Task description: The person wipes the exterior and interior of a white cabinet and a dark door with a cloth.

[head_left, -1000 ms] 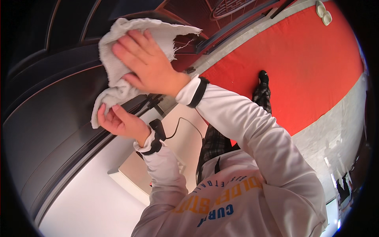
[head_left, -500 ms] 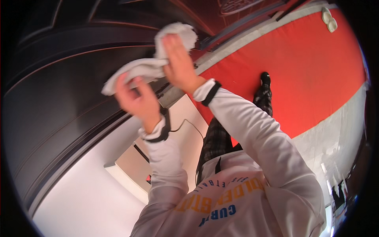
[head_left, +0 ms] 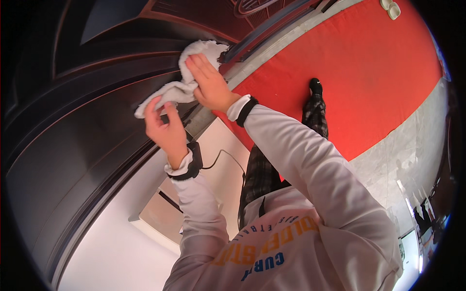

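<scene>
A white cloth (head_left: 175,92) lies bunched and twisted against a dark panelled door (head_left: 87,150), which stretches over the left and top of the view. My right hand (head_left: 212,87) is on the upper part of the cloth, its fingers long and close together, pressing it to the door; the thumb side sits by the twisted middle. Lower down, my left hand (head_left: 167,130) has curved fingers and thumb at the cloth's lower edge. The palm side of the right hand is hidden.
Red carpet (head_left: 359,82) covers the floor on the right, with a pair of pale slippers (head_left: 393,10) at its far edge. A white wall (head_left: 116,233) with a pale box-like panel (head_left: 158,213) is at lower left. A black cable (head_left: 228,154) runs from my left wrist.
Both hands and the cloth have shifted slightly; the right hand sits a little lower and further left in view. The view itself has also turned a little, and the blur has lessened.
</scene>
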The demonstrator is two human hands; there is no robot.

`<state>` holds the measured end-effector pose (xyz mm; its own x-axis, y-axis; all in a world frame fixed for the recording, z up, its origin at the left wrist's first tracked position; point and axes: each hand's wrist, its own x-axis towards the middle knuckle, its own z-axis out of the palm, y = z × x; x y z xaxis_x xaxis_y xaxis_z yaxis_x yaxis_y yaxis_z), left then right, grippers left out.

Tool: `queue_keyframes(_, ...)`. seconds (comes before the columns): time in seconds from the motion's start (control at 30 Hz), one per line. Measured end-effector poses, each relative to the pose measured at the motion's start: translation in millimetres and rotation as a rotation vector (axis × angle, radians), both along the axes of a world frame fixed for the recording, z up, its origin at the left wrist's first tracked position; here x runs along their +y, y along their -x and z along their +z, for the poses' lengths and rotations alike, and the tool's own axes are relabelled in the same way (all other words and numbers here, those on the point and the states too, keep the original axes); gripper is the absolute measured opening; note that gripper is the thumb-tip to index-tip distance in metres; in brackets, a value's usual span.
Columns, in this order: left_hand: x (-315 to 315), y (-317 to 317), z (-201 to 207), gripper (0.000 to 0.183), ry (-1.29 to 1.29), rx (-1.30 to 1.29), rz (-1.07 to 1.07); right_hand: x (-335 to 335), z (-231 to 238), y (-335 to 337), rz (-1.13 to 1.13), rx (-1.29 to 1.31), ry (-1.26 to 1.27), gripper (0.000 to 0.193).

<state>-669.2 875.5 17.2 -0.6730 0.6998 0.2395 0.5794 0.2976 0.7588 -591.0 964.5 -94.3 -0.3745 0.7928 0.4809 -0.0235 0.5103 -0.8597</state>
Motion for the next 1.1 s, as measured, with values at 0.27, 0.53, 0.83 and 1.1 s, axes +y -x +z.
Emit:
queue_keyframes(0.27, -5, 5, -96, 0.027, 0.213, -0.078, -0.078, -10, -106, -13, -0.012, -0.184, 0.359, 0.071)
queue_keyframes(0.53, -4, 4, -123, 0.03, 0.347, -0.186, -0.09, 9, -137, -44, 0.061, -0.547, 0.184, 0.069)
queue_keyframes(0.83, 19, -29, -119, 0.034, 0.381, -0.277, -0.078, 58, -126, -94, 0.012, -0.993, -0.094, 0.057)
queue_keyframes(1.1, 81, -86, -139, 0.042, 0.51, -0.164, -0.089, 132, -140, -155, 0.02, -0.989, -0.089, 0.057)
